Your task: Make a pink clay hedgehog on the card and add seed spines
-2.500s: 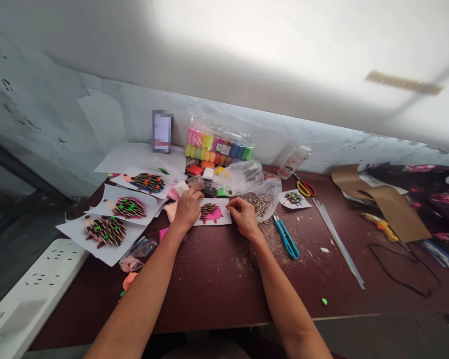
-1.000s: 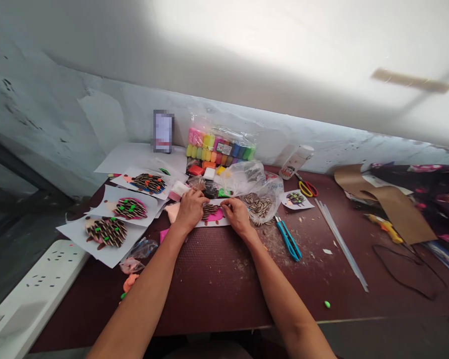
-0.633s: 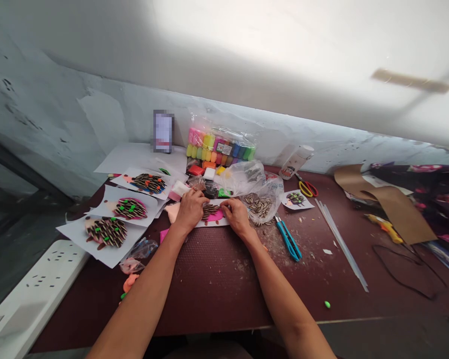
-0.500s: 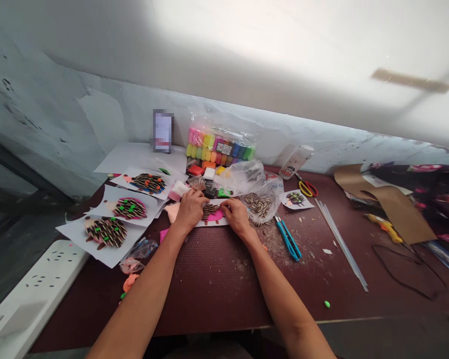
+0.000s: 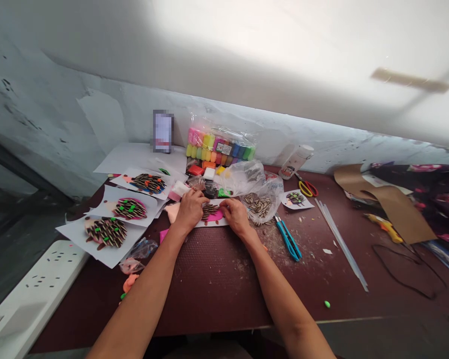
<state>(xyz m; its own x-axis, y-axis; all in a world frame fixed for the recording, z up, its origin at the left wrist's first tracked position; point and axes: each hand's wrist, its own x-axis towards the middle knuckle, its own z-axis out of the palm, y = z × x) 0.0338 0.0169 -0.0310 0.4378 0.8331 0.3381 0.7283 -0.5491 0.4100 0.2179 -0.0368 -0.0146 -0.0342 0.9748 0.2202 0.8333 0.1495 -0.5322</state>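
Note:
On a white card [image 5: 224, 222] lies a pink clay shape [image 5: 217, 215] with striped seeds [image 5: 209, 210] stuck in rows. My left hand [image 5: 191, 208] rests on the card's left side, its fingers bent together at the seeds; whatever they hold is hidden. At the right edge of the pink clay, my right hand [image 5: 235, 214] has thumb and forefinger pinched, and anything between them is too small to see. A clear bag of loose seeds [image 5: 259, 205] lies just right of my right hand.
Finished seed hedgehogs [image 5: 107, 232] on paper lie left, above a white power strip [image 5: 37, 284]. Clay packs [image 5: 220, 147] and a phone [image 5: 163, 131] stand behind. To the right are a blue cutter [image 5: 289, 240], scissors [image 5: 307, 188], glue sticks [image 5: 342, 244] and a glue gun [image 5: 385, 228].
My right hand's fingers have shifted very slightly left over the pink clay. My left hand stays in place.

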